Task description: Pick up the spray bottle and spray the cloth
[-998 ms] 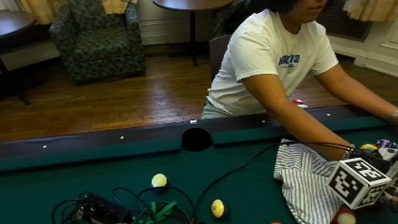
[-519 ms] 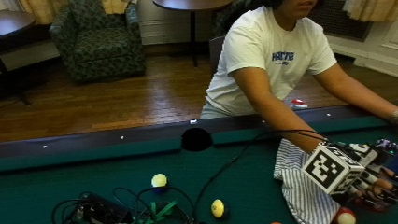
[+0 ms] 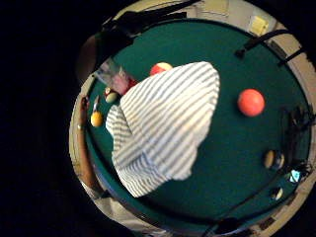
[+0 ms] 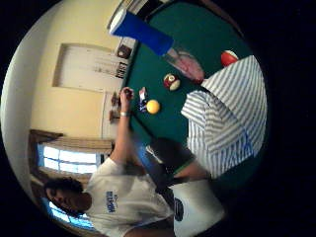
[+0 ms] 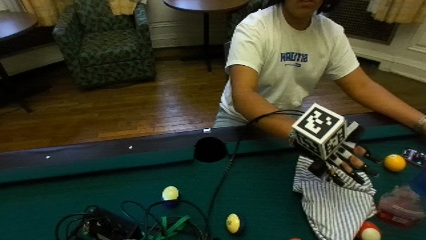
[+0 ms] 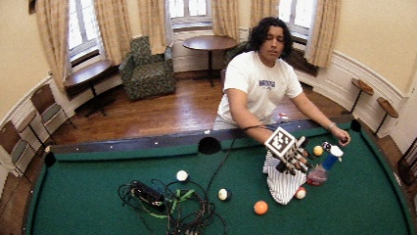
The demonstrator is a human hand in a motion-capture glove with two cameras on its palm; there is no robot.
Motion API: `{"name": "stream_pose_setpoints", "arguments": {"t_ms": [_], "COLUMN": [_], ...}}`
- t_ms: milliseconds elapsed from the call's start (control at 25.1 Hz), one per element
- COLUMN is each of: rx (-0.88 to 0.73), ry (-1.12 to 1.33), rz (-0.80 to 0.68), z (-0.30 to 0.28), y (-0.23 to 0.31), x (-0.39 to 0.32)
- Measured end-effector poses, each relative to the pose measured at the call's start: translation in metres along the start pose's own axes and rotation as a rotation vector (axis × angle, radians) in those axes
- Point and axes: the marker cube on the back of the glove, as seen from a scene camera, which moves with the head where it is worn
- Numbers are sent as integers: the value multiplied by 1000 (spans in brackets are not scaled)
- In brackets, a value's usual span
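Spray bottle [image 6: 324, 168] stands upright on the pool table [image 6: 98, 196], untouched, just beside the striped cloth [image 5: 336, 207]. The gloved right hand [image 5: 343, 160] hovers above the cloth, fingers [image 5: 353, 172] extended and spread, holding nothing. This placement probably positions the hand for reaching across to the bottle's blue head.

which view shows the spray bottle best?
Wide outside view: the whole spray bottle stands beside the cloth. Thumb side palm view shows most of it, close. Outside view catches only its base at the edge; little finger side view, only part of it.
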Motion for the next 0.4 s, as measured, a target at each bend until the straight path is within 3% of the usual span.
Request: {"name": "stream_pose_setpoints", "arguments": {"t_ms": [399], "rx": [-56], "ry": [319], "rz": [-97], "z": [-45], "y": [70], "x": [-11]}}
